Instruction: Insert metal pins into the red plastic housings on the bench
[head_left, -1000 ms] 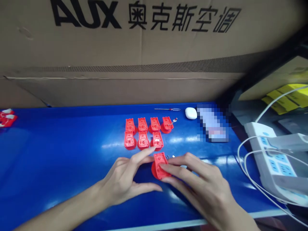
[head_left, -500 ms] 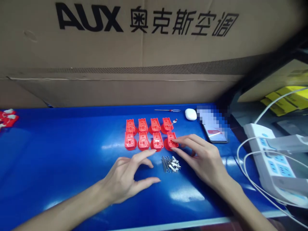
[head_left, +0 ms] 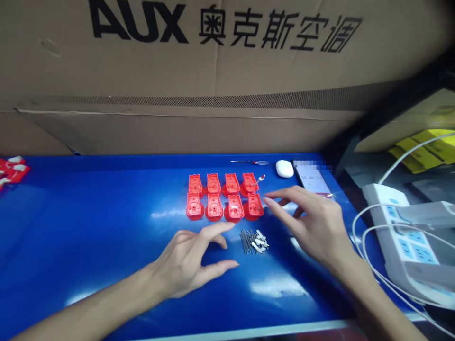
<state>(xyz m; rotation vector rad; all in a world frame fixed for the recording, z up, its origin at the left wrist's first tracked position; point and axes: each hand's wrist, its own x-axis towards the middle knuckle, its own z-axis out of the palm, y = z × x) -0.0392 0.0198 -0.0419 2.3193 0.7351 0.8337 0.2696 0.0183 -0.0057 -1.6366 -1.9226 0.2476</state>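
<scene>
Several red plastic housings (head_left: 214,207) stand in two rows on the blue table, their hollow sides facing up. My left hand (head_left: 192,258) hovers in front of the rows with thumb and fingers spread, holding nothing. Just right of the front-right red housing (head_left: 254,206) is my right hand (head_left: 309,220), apart from it. Its thumb and index fingertips are close together, with nothing visible between them. Between my hands lies a small pile of metal pins (head_left: 246,241) and white strip-like pieces (head_left: 260,242). A small white-and-metal piece (head_left: 261,179) sticks out of the back-right housing.
Behind the housings lie a thin screwdriver (head_left: 250,162), a white earbud case (head_left: 285,168) and a phone (head_left: 311,176). A power strip (head_left: 401,237) with white cables is on the right. Red and white parts (head_left: 13,170) lie far left. A large cardboard box (head_left: 177,76) borders the back.
My right hand has drawn back to the right, off the front-right housing, and its fingertips have come closer together. My left hand has stayed nearly still. The view has shifted slightly.
</scene>
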